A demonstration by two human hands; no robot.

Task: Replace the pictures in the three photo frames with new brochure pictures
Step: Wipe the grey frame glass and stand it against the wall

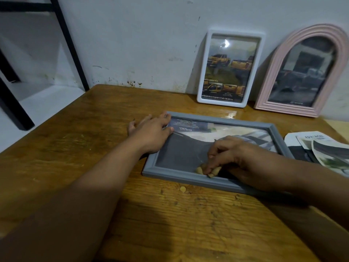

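Two hands work on one grey frame [213, 148]; the right hand [228, 154] has its fingers [212, 168] curled down, pinching a small tan scrap [207, 170] at the frame's near inner edge; the left hand [151, 131] lies flat with fingers spread loosely, thumb and forefinger tips touching the frame's far left corner; the grey frame lies face up on the wooden bench [94, 148], its long axis running left to right and skewed slightly, a brochure picture [188, 146] inside it; behind it a white frame [229, 68] and a pink arched frame [304, 70] stand upright, long axes vertical, leaning on the wall [141, 35]; loose brochure cuttings [321, 150] lie just right of the grey frame.
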